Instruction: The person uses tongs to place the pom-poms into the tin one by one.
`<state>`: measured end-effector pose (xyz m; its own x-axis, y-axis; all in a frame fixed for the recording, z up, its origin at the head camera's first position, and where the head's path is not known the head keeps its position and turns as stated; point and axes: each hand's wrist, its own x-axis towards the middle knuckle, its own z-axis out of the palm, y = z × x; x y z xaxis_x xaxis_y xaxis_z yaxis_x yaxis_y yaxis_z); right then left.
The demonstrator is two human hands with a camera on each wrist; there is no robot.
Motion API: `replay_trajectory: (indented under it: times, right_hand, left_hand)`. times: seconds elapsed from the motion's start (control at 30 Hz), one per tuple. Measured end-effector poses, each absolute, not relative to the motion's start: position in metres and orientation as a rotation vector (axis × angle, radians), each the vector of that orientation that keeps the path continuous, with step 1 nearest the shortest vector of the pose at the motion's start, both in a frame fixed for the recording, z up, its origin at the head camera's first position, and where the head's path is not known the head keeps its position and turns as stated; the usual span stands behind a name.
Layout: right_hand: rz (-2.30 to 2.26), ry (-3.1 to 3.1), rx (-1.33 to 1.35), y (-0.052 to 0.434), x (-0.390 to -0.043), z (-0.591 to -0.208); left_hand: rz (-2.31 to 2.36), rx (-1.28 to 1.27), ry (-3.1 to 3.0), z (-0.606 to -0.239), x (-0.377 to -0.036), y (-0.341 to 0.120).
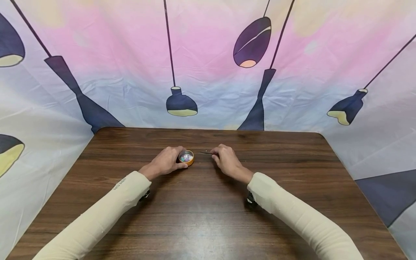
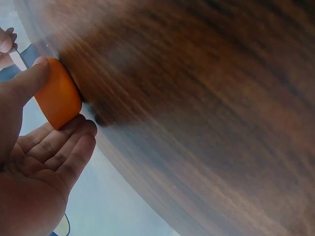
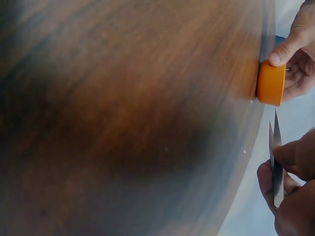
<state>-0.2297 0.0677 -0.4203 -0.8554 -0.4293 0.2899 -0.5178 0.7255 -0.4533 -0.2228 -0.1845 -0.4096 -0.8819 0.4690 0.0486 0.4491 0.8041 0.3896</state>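
A small round orange dish (image 1: 186,157) holding several tiny pastel beads stands on the dark wooden table (image 1: 208,216). My left hand (image 1: 166,161) grips the orange dish (image 2: 58,101) between thumb and fingers; the same dish (image 3: 271,83) shows in the right wrist view. My right hand (image 1: 225,160) pinches thin metal tweezers (image 1: 205,152), whose tips point left toward the dish. The tweezers (image 3: 275,162) lie between thumb and fingers, their tips a short way from the dish.
A fabric backdrop (image 1: 208,65) printed with dark hanging lamps surrounds the table on three sides. The table's far edge (image 1: 208,129) lies just behind the hands. Cream sleeves (image 1: 97,216) cover both forearms.
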Motion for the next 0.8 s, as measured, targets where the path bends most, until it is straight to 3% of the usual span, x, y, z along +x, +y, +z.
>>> replay_trajectory:
  times: [0.8]
  right_hand:
    - [0.740, -2.880, 0.653, 0.059, -0.232, -0.438]
  left_hand:
    - [0.612, 0.773, 2.949, -0.411, -0.224, -0.186]
